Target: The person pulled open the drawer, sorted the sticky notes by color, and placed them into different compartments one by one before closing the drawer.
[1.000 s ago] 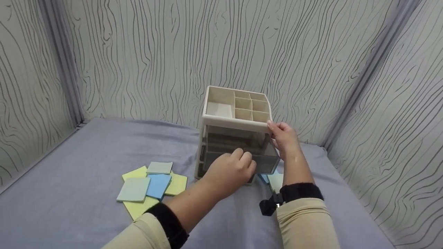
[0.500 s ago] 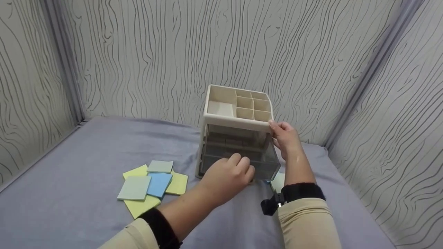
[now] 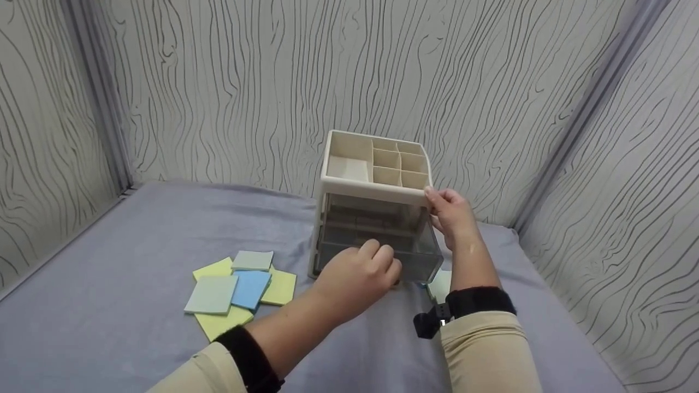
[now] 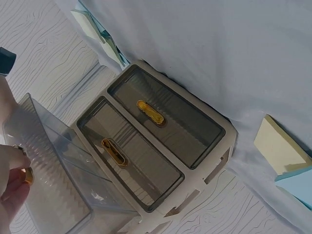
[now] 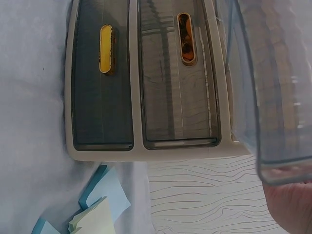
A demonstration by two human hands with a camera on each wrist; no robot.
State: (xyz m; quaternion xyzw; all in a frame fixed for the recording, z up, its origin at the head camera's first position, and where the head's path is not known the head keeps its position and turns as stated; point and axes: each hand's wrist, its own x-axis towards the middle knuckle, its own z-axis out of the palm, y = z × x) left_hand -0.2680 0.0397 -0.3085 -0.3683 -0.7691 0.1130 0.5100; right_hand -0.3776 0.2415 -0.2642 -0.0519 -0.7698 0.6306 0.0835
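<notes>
A cream desktop drawer organizer (image 3: 377,191) stands on the cloth, with a divided tray on top. Its uppermost clear drawer (image 4: 58,185) is pulled out well past the two lower drawers, which are closed. At the drawer's front, my left hand (image 3: 360,278) pinches a small gold handle (image 4: 29,176) with curled fingers. My right hand (image 3: 453,215) grips the organizer's upper right corner, thumb on the front rim and the other fingers partly hidden behind the side. In the right wrist view the pulled drawer covers much of that hand.
Left of the organizer lies a loose pile of sticky note pads in yellow, pale green and blue (image 3: 250,289). More pads (image 3: 439,286) lie to its right, partly behind the right forearm. Wood-patterned panels (image 3: 273,93) enclose the back and sides of the cloth-covered surface (image 3: 136,262).
The top drawer has come further out toward me, with my left hand on its handle; over the last half second it barely moves. My right hand keeps its grip on the corner.
</notes>
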